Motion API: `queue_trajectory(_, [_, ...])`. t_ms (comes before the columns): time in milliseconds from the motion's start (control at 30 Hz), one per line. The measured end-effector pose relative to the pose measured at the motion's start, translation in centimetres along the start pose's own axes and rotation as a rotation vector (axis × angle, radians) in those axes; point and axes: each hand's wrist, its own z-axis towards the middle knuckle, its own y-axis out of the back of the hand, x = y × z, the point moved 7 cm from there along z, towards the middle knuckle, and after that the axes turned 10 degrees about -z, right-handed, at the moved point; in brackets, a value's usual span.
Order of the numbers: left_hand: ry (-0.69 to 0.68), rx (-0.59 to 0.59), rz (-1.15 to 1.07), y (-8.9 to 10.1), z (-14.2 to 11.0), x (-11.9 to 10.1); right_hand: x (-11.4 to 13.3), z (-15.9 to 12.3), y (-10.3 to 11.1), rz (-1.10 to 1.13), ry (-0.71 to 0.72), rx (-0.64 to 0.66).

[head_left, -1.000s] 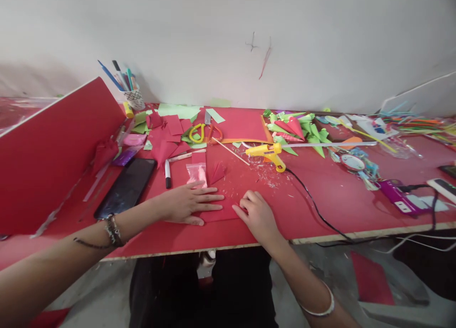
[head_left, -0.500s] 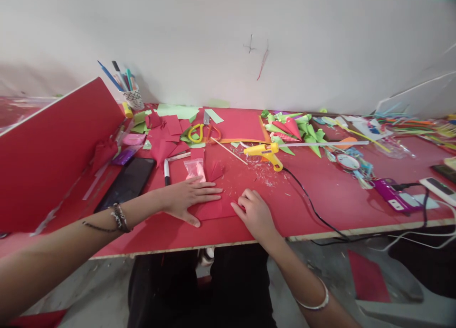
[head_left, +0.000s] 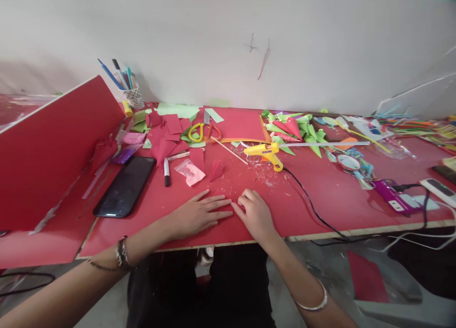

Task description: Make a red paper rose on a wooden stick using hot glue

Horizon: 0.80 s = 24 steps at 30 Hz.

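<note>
My left hand [head_left: 201,215] lies flat, its fingers stretched to the right. Under it is a piece of red paper that hardly stands out from the red table. My right hand [head_left: 254,215] rests at the paper's right end, fingers curled in and thumb pointing left, pinching the paper's edge. Just beyond my left hand are a small plastic bag with pink contents [head_left: 193,173] and a small folded red paper piece [head_left: 216,170]. A marker [head_left: 166,172] lies to the left of the bag.
A black phone [head_left: 124,188] lies left, near an upright red board [head_left: 60,152]. Behind are paper scraps [head_left: 167,133], yellow-and-orange-handled scissors [head_left: 195,133] and a wooden stick [head_left: 230,151]. A yellow glue gun [head_left: 265,153] trails its cord right, toward a purple power strip [head_left: 397,195]. Green paper cones [head_left: 309,133] sit behind.
My left hand has slid toward me and right, closer to my right hand, uncovering the pink bag. Less of the red paper shows. My right hand has stayed put.
</note>
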Motion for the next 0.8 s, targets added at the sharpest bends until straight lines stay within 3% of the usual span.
queue_trajectory(233, [-0.045, 0.108, -0.071, 0.6, -1.7, -0.7, -0.1, -0.1, 0.0, -0.008, -0.005, -0.002])
queue_trajectory(533, [0.046, 0.126, -0.040, 0.8, -4.0, -0.5, 0.0, 0.0, 0.1, -0.009, -0.003, -0.021])
queue_trajectory(800, [0.174, 0.110, 0.053, 0.6, -7.5, 0.2, 0.1, -0.3, 0.2, -0.090, -0.005, -0.058])
